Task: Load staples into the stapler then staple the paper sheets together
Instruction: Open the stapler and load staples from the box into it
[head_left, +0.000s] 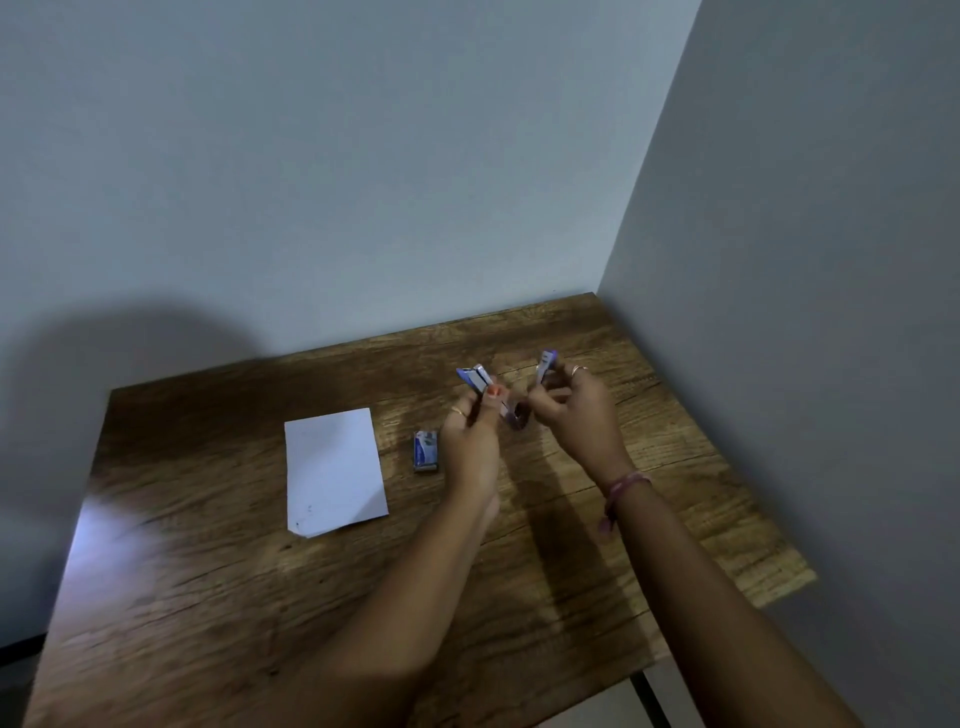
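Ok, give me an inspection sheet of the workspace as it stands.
Surface: wooden table, set in a wall corner.
Job's things: stapler swung open, held above the table by both hands; paper lying flat at left; staple box between paper and hands.
Clutter: nothing seen.
Grippers: left hand grips one stapler arm; right hand grips the other.
Cables: nothing seen.
Surroundings: plain walls; head shadow at left.

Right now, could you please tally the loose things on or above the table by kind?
Stapler, swung open, gripped by the left hand and the right hand: 1
Staple box: 1
Paper stack: 1
Total: 3
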